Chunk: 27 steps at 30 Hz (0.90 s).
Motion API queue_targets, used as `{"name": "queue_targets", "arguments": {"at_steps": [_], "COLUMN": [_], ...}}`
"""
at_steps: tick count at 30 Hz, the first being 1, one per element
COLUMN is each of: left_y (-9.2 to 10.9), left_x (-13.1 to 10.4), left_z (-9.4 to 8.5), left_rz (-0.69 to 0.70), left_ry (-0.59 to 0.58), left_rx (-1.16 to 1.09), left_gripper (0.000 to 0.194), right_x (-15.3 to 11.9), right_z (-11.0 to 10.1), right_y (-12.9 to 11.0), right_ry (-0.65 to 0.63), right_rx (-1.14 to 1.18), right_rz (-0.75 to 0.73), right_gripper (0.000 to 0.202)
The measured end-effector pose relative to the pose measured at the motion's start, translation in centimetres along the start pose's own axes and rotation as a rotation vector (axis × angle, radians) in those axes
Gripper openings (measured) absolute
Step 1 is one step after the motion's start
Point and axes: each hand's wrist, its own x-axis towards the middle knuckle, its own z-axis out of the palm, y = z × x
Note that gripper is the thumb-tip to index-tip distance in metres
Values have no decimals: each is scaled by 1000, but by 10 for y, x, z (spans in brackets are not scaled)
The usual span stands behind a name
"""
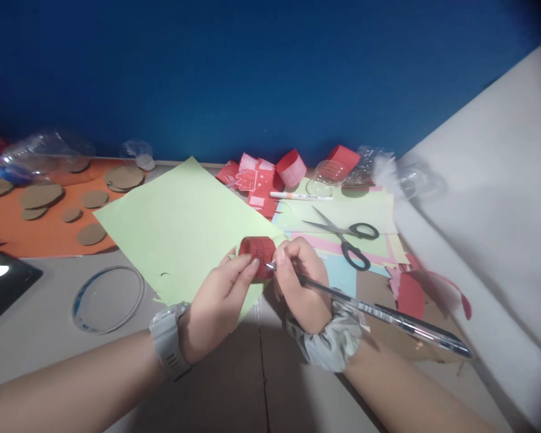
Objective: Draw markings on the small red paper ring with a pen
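Note:
A small red paper roll (262,246) is pinched in my left hand (223,285), with the thumb on its near side. My right hand (304,282) is closed around a black ballpoint pen (406,325) with a clear barrel. The pen's tip meets the side of the red roll, or comes very close to it; dark marks show on the roll's surface. Beneath both hands lies a light green sheet of paper (184,222), turned cornerwise. Open black-handled scissors (342,231) rest on coloured papers to the right of my right hand.
Brown cardboard discs (40,197) lie on an orange sheet (54,240) at the left. A tape ring (79,300) and a dark device (9,285) are nearer. Red paper pieces (261,183), a white marker (297,196) and clear plastic bottles (47,153) line the blue wall (252,72).

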Motion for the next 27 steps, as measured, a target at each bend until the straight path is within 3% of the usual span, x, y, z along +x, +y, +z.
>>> {"name": "queue_targets", "arguments": {"at_steps": [6, 12, 18, 23, 27], "left_y": [2, 2, 4, 5, 5], "left_x": [1, 1, 3, 2, 1], "left_z": [-1, -1, -1, -1, -2], "left_rz": [0, -8, 4, -4, -3], "left_ry": [-11, 7, -15, -9, -10], "left_rx": [12, -5, -1, 4, 9], "left_gripper": [31, 30, 30, 29, 30], "right_x": [1, 2, 2, 2, 3], "right_z": [-1, 0, -2, -2, -2], "right_y": [-2, -3, -4, -3, -3], "right_ry": [-64, -19, -89, -75, -96], "right_rx": [-33, -48, -61, -11, -51], "right_rz": [-33, -36, -86, -29, -70], "right_gripper": [23, 24, 22, 20, 23]}}
